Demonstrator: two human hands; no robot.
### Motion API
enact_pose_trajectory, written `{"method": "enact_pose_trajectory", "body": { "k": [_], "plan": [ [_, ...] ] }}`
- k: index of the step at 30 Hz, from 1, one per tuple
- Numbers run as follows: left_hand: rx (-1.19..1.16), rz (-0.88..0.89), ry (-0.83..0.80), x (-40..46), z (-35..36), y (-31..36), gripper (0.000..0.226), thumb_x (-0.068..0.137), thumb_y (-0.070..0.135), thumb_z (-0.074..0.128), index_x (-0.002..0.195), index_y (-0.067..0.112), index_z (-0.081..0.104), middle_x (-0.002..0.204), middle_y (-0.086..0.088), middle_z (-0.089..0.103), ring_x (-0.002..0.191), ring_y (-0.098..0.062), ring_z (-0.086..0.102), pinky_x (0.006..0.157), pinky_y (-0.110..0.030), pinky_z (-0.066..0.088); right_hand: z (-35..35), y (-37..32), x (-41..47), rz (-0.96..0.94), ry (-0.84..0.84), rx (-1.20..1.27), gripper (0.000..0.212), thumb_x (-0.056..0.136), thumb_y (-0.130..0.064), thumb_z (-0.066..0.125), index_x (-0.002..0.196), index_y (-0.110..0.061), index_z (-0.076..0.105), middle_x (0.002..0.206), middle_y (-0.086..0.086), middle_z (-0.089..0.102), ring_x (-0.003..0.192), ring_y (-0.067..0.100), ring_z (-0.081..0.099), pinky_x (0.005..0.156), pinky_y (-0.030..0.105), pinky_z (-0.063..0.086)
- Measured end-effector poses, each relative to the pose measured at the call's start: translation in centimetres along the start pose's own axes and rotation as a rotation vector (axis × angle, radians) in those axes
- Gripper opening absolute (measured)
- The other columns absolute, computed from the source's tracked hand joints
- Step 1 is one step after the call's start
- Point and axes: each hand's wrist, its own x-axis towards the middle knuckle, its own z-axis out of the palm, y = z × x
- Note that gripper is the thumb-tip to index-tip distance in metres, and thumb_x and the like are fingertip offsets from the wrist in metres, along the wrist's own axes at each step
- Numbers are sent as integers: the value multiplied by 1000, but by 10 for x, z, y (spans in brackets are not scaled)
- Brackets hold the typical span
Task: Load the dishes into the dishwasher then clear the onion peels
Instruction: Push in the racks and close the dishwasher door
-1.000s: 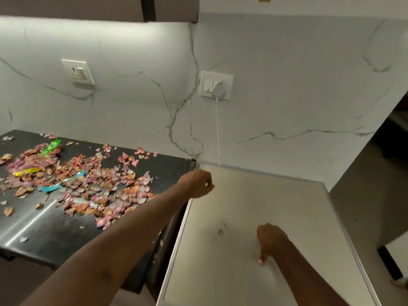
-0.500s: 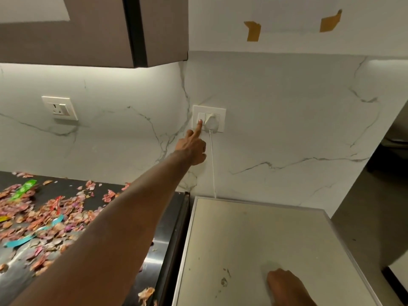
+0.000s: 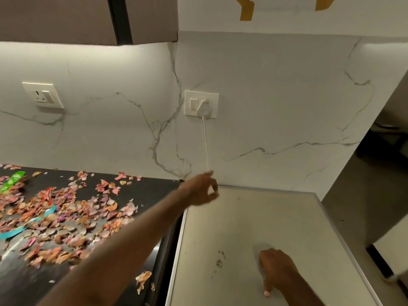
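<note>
Black counter [image 3: 141, 193] at left, strewn with onion peels [image 3: 66, 219] among a few coloured wrappers; pale dishwasher top [image 3: 254, 217] adjoining at right, below the wall socket [image 3: 201, 104] with plug and cord. Left hand [image 3: 202, 189] raised over the seam, fingers loosely curled, grip empty. Right hand [image 3: 276, 268] resting on dishwasher top, fingers curled under, holding nothing.

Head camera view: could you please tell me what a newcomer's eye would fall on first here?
First, the pink and orange onion peels scattered over the black counter on the left. Next, the left hand held in the air above the corner where the counter meets the grey appliance top, below the white plug in the wall socket. The right hand rests on that grey top, bottom right.
</note>
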Motion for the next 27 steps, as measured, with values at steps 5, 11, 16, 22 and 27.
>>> {"method": "enact_pose_trajectory", "body": {
  "k": [5, 11, 16, 22, 27],
  "plan": [
    [-208, 80, -227, -119, 116, 37, 47, 100, 51, 63, 141, 30, 57, 173, 0, 24, 154, -20, 35, 124, -34, 31, 22, 11, 21, 9, 7, -52, 69, 64, -38, 97, 122, -19, 63, 131, 4, 64, 127, 27, 61, 95, 29, 49],
    [-331, -3, -363, -232, 170, 47, 87, 91, 67, 66, 162, 29, 33, 176, 8, 3, 161, -16, 15, 131, -30, 14, 32, 24, 7, -81, 58, -90, 74, 80, -49, 82, 144, -26, 53, 145, 7, 59, 134, 27, 56, 103, 32, 47],
    [-122, 53, -385, -290, 196, 43, 133, 75, 79, 73, 168, 31, -9, 173, 4, -24, 159, -13, -22, 130, -34, -11, 66, 25, -18, -125, 24, -162, 66, 112, -37, 42, 169, -24, 11, 171, 26, 12, 157, 43, 22, 125, 43, 25],
    [221, 28, -329, -316, 220, 53, 146, 75, 49, 85, 159, 32, -33, 169, -4, -36, 156, -24, -31, 130, -45, -12, 133, 32, -79, -207, 109, 49, 66, 111, -52, 28, 168, -34, 0, 175, 6, -15, 162, 30, -7, 129, 55, 7],
    [263, -86, -290, -328, 218, 77, 134, 82, 30, 79, 161, 30, -28, 170, -9, -32, 158, -28, -25, 131, -47, -6, 194, 48, -127, -159, 120, 95, 87, 93, -85, 9, 159, -42, -27, 165, -6, -42, 155, 23, -33, 123, 61, -16]
  ]
}}
